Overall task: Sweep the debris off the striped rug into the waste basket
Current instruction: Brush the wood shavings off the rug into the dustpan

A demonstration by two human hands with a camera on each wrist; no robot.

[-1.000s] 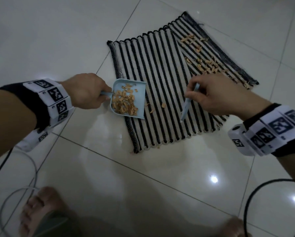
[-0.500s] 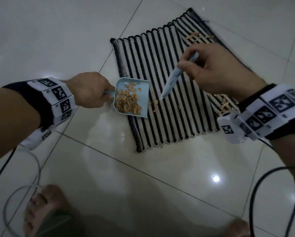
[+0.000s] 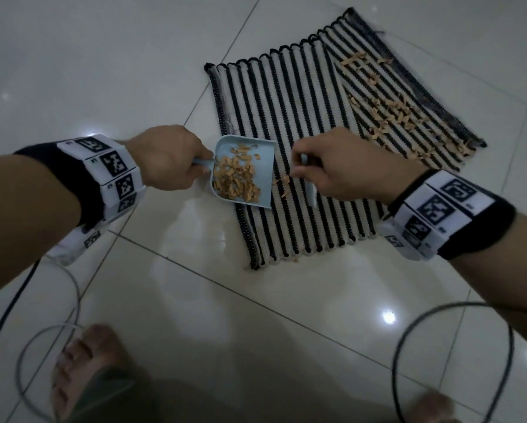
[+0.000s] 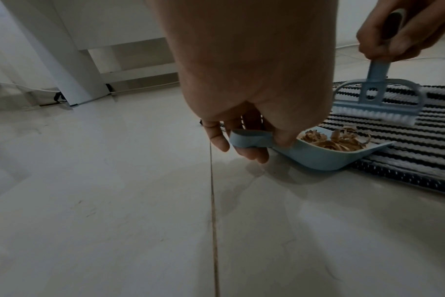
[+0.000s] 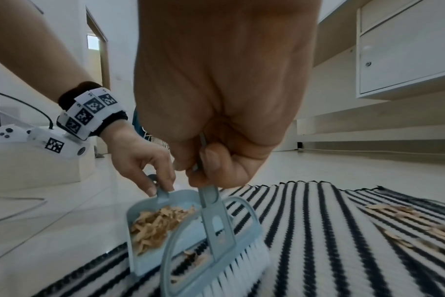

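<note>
A black-and-white striped rug (image 3: 311,141) lies on the tiled floor. My left hand (image 3: 170,161) grips the handle of a light blue dustpan (image 3: 265,178) whose lip rests on the rug's left edge; tan wood shavings (image 3: 236,180) fill it. My right hand (image 3: 338,172) holds the handle of a small blue brush (image 5: 216,247) with white bristles, just right of the dustpan's lip. A few shavings (image 3: 283,180) lie between brush and pan. A band of shavings (image 3: 393,114) covers the rug's far right part. No waste basket is in view.
Cables (image 3: 451,361) loop on the floor near my two bare feet (image 3: 82,364). A white cabinet (image 5: 407,50) stands beyond the rug. White furniture legs (image 4: 71,66) and a low white step (image 5: 36,166) stand to the left.
My right hand swung the brush up over the rug's middle, then brought it back down close to the dustpan's lip. The dustpan stayed in place with its load.
</note>
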